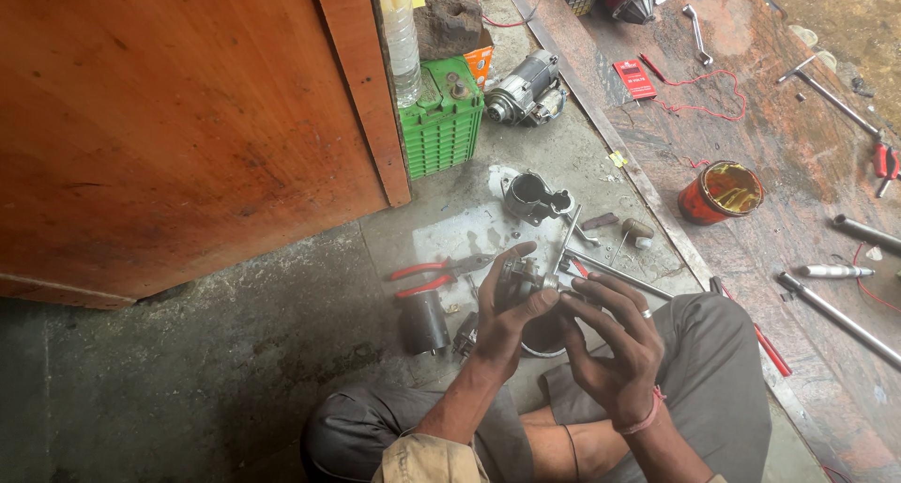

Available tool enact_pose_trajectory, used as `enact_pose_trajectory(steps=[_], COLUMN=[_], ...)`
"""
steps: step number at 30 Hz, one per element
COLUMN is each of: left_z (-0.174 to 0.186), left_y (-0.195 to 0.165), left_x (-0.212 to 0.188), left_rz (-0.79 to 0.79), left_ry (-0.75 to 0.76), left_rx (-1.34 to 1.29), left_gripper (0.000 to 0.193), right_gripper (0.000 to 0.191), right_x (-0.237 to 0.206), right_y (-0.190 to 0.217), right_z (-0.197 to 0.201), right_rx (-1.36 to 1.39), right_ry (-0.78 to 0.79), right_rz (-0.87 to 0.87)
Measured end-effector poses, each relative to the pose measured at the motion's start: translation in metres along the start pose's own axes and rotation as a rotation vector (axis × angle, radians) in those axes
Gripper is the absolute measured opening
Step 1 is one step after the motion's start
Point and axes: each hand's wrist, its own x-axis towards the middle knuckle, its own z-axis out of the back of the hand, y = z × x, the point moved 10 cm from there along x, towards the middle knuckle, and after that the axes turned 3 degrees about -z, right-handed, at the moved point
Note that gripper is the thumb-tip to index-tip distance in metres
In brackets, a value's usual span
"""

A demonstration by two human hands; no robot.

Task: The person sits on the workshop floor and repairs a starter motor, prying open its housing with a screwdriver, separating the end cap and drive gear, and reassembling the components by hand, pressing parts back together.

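Head view: my left hand (507, 305) grips the motor part (522, 278). Right hand's (610, 337) fingers (587, 291), half open, touch it; I'd keep it steady.

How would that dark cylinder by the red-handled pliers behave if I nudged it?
The dark cylinder looks like a metal motor housing, so probably heavy for its size. It stands on end on the rough concrete floor, so it would likely scrape rather than slide. Tipped over, it could roll.
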Motion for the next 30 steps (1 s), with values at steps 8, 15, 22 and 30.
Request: enact_pose_trajectory(steps=[8,15,22,30], left_z=[0.004,0.011,0.003,0.014], left_y=[0.006,0.025,0.014,0.030], left_x=[-0.003,-0.008,-0.008,-0.011], left_rz=[0.043,0.137,0.024,0.147], left_ry=[-0.032,-0.110,-0.078,-0.172], left_rx=[-0.053,-0.119,0.067,-0.099], left_gripper=[0.072,0.064,0.053,0.032], right_gripper=[0.032,0.022,0.014,0.010], right_x=[0.004,-0.009,-0.043,-0.026], right_y=[-0.004,-0.023,-0.093,-0.033], right_z=[-0.005,-0.026,-0.047,-0.024], right_rx=[-0.018,0.072,0.468,0.217], right_ry=[0.025,0.101,0.044,0.045], right_rz=[0.021,0.039,-0.729,0.023])
